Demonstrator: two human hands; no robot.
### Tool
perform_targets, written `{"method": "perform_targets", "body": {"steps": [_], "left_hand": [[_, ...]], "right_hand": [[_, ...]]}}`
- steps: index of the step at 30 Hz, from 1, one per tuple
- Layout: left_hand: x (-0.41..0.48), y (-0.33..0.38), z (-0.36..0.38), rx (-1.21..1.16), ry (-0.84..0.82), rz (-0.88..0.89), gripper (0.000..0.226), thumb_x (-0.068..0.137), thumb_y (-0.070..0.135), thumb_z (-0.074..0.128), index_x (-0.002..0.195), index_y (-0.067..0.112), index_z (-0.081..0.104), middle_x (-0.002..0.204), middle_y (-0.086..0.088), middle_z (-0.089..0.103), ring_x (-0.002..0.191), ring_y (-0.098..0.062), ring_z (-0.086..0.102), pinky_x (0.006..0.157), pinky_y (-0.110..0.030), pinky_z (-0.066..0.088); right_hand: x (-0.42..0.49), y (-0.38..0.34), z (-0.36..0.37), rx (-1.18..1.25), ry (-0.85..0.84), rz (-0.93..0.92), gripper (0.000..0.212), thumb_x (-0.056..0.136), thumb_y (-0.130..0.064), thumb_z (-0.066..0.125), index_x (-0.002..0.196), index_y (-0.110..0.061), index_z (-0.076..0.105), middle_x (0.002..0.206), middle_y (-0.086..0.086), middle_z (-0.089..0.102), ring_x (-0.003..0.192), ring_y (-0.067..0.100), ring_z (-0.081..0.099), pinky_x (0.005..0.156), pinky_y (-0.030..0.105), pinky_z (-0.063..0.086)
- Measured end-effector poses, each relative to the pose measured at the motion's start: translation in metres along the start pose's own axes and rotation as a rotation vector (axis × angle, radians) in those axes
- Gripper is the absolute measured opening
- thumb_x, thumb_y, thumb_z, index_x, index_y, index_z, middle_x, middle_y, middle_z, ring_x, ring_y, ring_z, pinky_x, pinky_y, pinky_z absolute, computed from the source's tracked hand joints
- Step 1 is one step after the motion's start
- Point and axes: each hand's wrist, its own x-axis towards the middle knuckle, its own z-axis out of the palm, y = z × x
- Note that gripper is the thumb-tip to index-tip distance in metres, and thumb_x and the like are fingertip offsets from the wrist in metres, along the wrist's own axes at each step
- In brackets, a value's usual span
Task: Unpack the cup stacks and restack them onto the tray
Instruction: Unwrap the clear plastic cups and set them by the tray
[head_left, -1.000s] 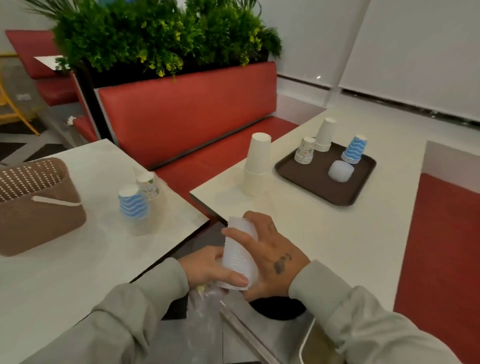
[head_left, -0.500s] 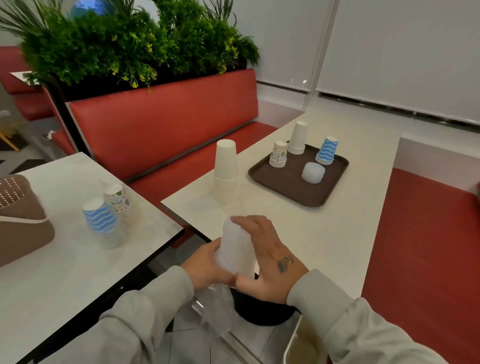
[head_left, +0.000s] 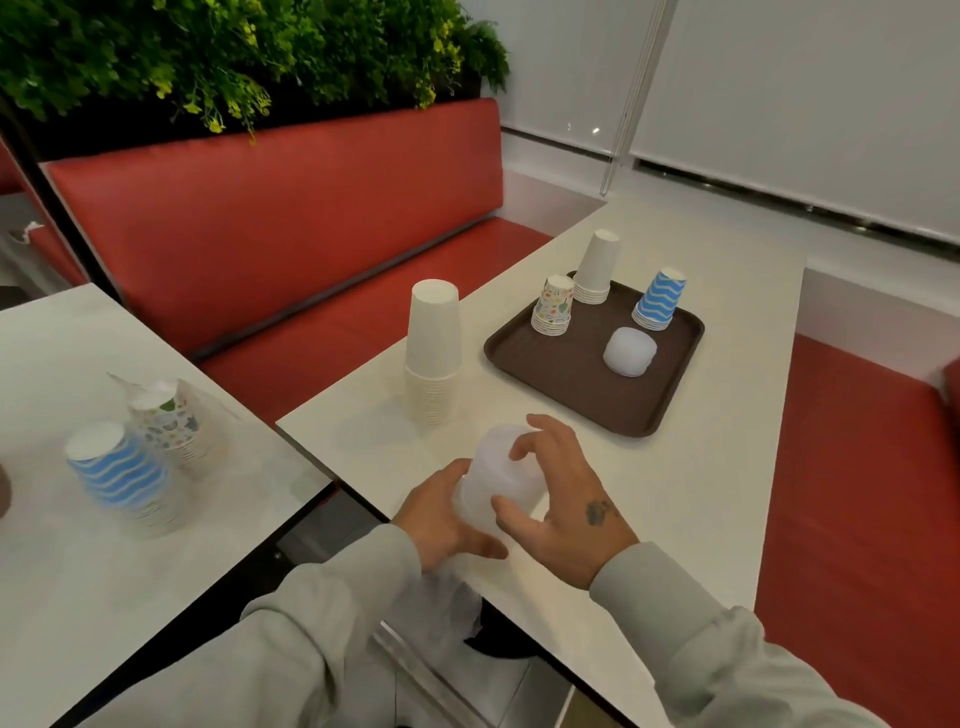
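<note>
A stack of clear plastic cups (head_left: 496, 478) stands upside down at the near corner of the right table. My left hand (head_left: 441, 519) grips its lower side, with a clear plastic sleeve (head_left: 441, 608) trailing below. My right hand (head_left: 566, 493) curls around the stack's top and right side. The brown tray (head_left: 561, 374) farther back holds a patterned cup stack (head_left: 555, 305), a white cup stack (head_left: 597, 267), a blue wavy cup stack (head_left: 658, 300) and a short clear cup stack (head_left: 629, 352). A tall white cup stack (head_left: 432, 348) stands on the table left of the tray.
On the left table (head_left: 78, 571) stand a blue wavy cup stack (head_left: 117, 473) and a patterned cup stack (head_left: 171, 423) in a plastic sleeve. A red bench (head_left: 270, 234) with plants behind runs along the far side. A gap separates the two tables.
The clear cup stack has come up out of the plastic sleeve and now stands on the right table's corner. Both hands moved up and forward with it; the view turned right.
</note>
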Motion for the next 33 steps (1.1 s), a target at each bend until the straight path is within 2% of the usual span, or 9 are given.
{"method": "perform_targets", "body": {"steps": [3,9,13,16,19,23,25,28,33], "left_hand": [[0.020,0.001,-0.001,0.030,-0.020,-0.002,0.090,0.045,0.038,0.092,0.125,0.040,0.050,0.113,0.014,0.065,0.105,-0.013,0.062,0.092,-0.038,0.055],[0.051,0.006,0.000,0.080,-0.016,0.024,0.082,0.050,0.041,0.091,0.122,0.040,0.052,0.110,0.015,0.064,0.101,-0.011,0.062,0.086,-0.030,0.053],[0.068,0.014,-0.003,0.051,-0.007,0.039,0.077,0.053,0.034,0.092,0.119,0.044,0.054,0.107,0.017,0.066,0.101,-0.010,0.063,0.087,-0.031,0.054],[0.078,0.021,-0.005,0.079,-0.007,0.043,0.075,0.056,0.029,0.091,0.122,0.039,0.056,0.108,0.013,0.067,0.102,-0.016,0.064,0.090,-0.036,0.055],[0.085,0.022,-0.006,0.106,-0.026,0.031,0.088,0.049,0.033,0.092,0.127,0.040,0.052,0.114,0.008,0.063,0.107,-0.021,0.062,0.093,-0.041,0.055],[0.085,0.016,-0.008,0.258,-0.070,0.045,0.116,0.052,0.034,0.095,0.147,0.043,0.029,0.126,0.006,0.045,0.121,-0.019,0.046,0.104,-0.041,0.045],[0.083,0.014,-0.010,0.339,-0.047,0.046,0.110,0.060,0.037,0.092,0.150,0.035,0.028,0.128,0.004,0.041,0.127,-0.019,0.037,0.105,-0.037,0.040],[0.083,0.009,-0.013,0.368,0.007,-0.013,0.096,0.064,0.048,0.089,0.144,0.029,0.038,0.129,0.004,0.046,0.127,-0.020,0.043,0.102,-0.035,0.042],[0.082,0.008,-0.016,0.437,0.065,-0.062,0.067,0.075,0.058,0.077,0.127,0.022,0.053,0.120,0.002,0.056,0.114,-0.021,0.053,0.093,-0.033,0.046]], "right_hand": [[0.018,0.011,0.000,0.017,0.009,0.039,0.040,0.084,-0.028,0.074,0.109,-0.028,0.043,0.127,-0.010,0.044,0.106,-0.003,0.042,0.085,-0.002,0.029],[0.044,0.023,-0.002,0.001,0.019,0.115,0.040,0.083,-0.030,0.074,0.106,-0.029,0.042,0.115,-0.012,0.042,0.106,-0.009,0.041,0.075,0.005,0.036],[0.061,0.026,-0.005,-0.018,0.034,0.136,0.040,0.082,-0.030,0.074,0.107,-0.026,0.043,0.115,-0.010,0.041,0.097,0.002,0.043,0.074,0.008,0.037],[0.071,0.028,-0.005,-0.034,0.023,0.197,0.044,0.080,-0.032,0.075,0.108,-0.025,0.041,0.116,-0.009,0.039,0.094,0.016,0.047,0.074,0.016,0.042],[0.081,0.028,0.000,-0.077,0.036,0.261,0.055,0.074,-0.041,0.082,0.108,-0.027,0.040,0.118,-0.010,0.038,0.091,0.018,0.050,0.077,0.027,0.048],[0.090,0.031,0.003,-0.109,0.037,0.294,0.056,0.073,-0.039,0.084,0.104,-0.027,0.039,0.117,-0.009,0.038,0.087,0.023,0.052,0.076,0.030,0.047],[0.092,0.032,0.004,-0.124,0.015,0.273,0.055,0.073,-0.035,0.084,0.103,-0.026,0.038,0.115,-0.009,0.037,0.085,0.024,0.052,0.070,0.023,0.044],[0.095,0.032,0.007,-0.157,0.000,0.240,0.055,0.074,-0.034,0.083,0.104,-0.025,0.038,0.115,-0.007,0.036,0.083,0.023,0.050,0.065,0.012,0.037],[0.102,0.033,0.014,-0.188,0.013,0.234,0.054,0.075,-0.035,0.083,0.103,-0.026,0.038,0.117,-0.010,0.034,0.082,0.021,0.049,0.065,0.015,0.036]]}}
